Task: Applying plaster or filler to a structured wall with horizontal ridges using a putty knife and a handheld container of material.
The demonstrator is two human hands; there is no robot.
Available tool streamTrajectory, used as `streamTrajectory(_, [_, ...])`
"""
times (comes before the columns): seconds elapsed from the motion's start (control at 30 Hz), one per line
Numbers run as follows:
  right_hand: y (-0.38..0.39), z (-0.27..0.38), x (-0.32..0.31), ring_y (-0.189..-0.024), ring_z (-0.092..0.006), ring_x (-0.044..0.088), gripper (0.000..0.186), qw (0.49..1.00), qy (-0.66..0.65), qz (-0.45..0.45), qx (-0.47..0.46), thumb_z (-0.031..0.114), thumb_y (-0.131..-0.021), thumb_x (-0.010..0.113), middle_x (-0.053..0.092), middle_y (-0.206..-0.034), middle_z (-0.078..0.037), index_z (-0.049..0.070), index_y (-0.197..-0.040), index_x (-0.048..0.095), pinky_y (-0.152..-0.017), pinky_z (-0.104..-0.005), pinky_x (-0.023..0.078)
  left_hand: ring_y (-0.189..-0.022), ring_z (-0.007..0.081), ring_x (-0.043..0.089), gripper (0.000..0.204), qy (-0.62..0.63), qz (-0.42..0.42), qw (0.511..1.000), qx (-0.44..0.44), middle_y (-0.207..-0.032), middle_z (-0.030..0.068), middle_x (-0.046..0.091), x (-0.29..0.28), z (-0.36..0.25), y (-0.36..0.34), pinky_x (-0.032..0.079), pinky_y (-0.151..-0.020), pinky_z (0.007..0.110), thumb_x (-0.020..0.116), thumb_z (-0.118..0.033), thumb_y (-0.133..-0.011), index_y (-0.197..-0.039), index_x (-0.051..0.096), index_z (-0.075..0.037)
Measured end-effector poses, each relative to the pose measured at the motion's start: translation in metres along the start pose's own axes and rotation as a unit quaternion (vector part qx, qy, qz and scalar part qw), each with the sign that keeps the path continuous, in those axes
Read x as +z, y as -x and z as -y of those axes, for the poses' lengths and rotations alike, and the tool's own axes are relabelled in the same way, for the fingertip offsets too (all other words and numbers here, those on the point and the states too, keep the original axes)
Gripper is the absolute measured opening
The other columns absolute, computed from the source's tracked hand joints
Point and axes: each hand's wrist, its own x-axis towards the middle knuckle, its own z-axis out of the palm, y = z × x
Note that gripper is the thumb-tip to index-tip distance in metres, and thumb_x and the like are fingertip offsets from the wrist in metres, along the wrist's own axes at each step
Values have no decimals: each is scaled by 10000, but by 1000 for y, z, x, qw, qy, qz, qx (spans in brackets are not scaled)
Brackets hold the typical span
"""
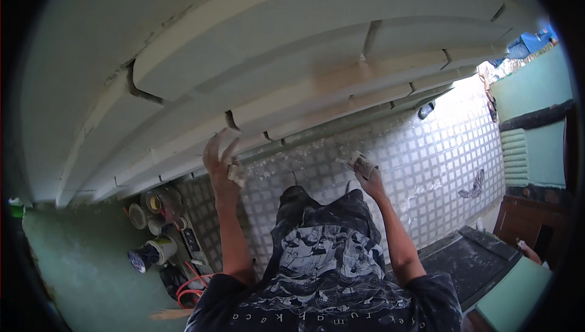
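Observation:
In front of me rises a wall of wide, pale overlapping boards (256, 67) with dark gaps at the joints. My left hand (214, 160) is raised near the lower boards by one of these gaps. Some of its fingers stretch upward, and a pale flat piece (236, 175) sits against its palm, kind unclear. My right hand (370, 183) is closed around a whitish-smeared flat scraper (361, 162) held over the floor, apart from the boards. Pale dust covers both hands.
Buckets and tubs (159, 250) stand at the left beside a red hose (194, 283). A black case-like thing (466, 262) lies at the right on the tiled floor (439, 161). A crumpled dark cloth (474, 184) lies farther right. A small dark object (426, 110) rests by the wall's foot.

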Motion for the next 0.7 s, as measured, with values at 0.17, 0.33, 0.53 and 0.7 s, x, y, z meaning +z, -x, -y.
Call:
streamTrajectory(0.17, [-63,43,138,-1293,-364,379,438,949,228,-36,-217,60,-850,441,451,-1337,-213,23,-1284,484,-1090,-440,280,-1282,298,389,621,28,107,987,118,-1371,54,454,-15,53,-35,306,-1043,441,680,-66,-591,-1198,602,-172])
streamTrajectory(0.33, [-120,63,250,-1240,-340,447,403,934,268,7,-234,86,-840,489,485,-1300,-186,52,-1240,523,-1036,-410,361,-1292,304,389,656,96,202,957,186,-1377,78,456,-22,102,-45,312,-1039,437,746,-206,-573,-1210,595,-162])
streamTrajectory(0.53, [-144,35,208,-1181,-338,481,380,959,176,-175,-137,157,-892,487,505,-1272,-184,52,-1257,506,-984,-402,394,-1318,301,369,582,143,271,937,166,-1395,104,436,-25,109,-48,292,-1043,443,741,-189,-596,-1166,622,-163])
streamTrajectory(0.7, [-146,-4,86,-1084,-394,523,384,844,221,-375,313,55,-791,468,552,-1147,-259,-5,-1162,546,-903,-459,419,-1321,291,369,492,148,260,938,175,-1402,107,432,-24,105,-49,265,-1046,416,689,-167,-643,-1133,637,-155])
